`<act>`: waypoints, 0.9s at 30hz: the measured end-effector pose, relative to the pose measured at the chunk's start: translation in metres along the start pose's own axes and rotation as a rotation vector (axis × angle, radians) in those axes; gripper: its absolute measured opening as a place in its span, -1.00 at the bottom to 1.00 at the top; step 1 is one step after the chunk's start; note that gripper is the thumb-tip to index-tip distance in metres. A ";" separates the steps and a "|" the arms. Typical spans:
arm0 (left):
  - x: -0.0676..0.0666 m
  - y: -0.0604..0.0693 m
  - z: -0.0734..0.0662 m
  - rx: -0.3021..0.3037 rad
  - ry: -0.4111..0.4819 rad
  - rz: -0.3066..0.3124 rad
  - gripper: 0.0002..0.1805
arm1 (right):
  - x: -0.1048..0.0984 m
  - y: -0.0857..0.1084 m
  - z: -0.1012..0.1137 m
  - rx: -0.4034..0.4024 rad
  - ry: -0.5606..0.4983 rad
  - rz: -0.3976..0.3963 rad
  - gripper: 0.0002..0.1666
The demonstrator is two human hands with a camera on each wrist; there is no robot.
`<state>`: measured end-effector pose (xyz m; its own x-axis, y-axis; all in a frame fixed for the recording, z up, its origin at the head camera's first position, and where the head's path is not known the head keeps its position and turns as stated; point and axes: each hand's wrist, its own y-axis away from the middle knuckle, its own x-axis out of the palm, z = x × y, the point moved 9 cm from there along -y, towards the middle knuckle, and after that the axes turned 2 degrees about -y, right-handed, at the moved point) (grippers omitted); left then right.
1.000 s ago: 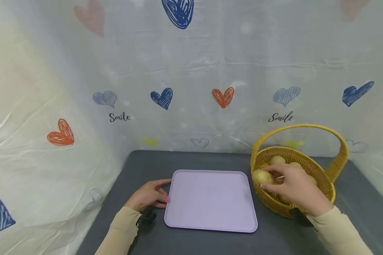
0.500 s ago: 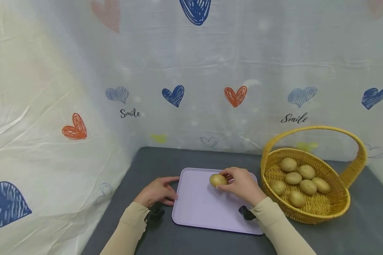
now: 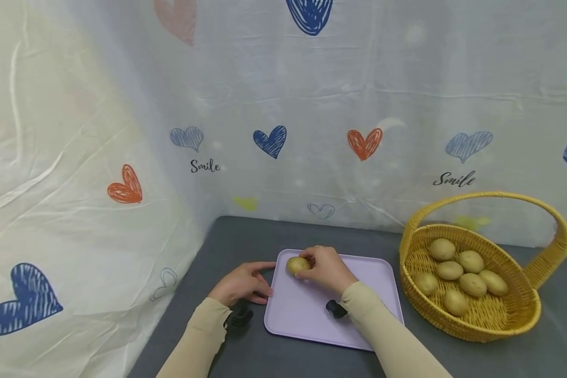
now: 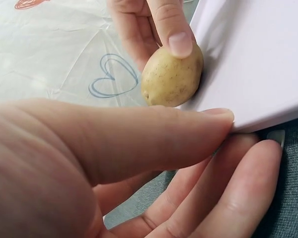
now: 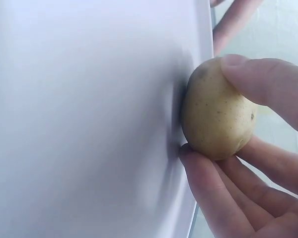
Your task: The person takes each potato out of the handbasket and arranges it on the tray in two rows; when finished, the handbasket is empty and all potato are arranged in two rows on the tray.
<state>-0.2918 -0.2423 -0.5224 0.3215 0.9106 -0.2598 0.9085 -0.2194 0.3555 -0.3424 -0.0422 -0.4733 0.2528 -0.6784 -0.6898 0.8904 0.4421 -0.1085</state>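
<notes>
Head: right hand is pinching a potato at the far-left corner of the tray; left hand is holding the tray's left edge. Basket with seven more potatoes is standing to the tray's right on the surface. Left wrist: thumb is resting on the rim, fingers curling just below. Right wrist: thumb and fingers are clasping the potato, parted by its width; can't tell whether it's touching the tray.

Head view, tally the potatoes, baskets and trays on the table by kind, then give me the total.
Potatoes: 8 (7 in the basket, 1 in the right hand)
Baskets: 1
Trays: 1
Total: 10
</notes>
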 end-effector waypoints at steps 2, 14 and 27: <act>0.001 0.001 -0.002 0.002 -0.002 0.003 -0.08 | 0.001 0.000 0.001 -0.004 0.002 -0.006 -0.43; 0.005 0.000 -0.002 0.005 -0.020 0.005 -0.09 | 0.002 0.006 -0.004 0.008 -0.021 0.014 -0.36; 0.000 0.001 0.000 0.004 -0.031 0.037 -0.05 | -0.064 0.081 -0.001 -0.029 0.058 0.024 -0.31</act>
<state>-0.2907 -0.2423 -0.5226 0.3632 0.8906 -0.2738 0.8969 -0.2546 0.3616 -0.2867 0.0381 -0.4385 0.2512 -0.6328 -0.7324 0.8727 0.4754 -0.1114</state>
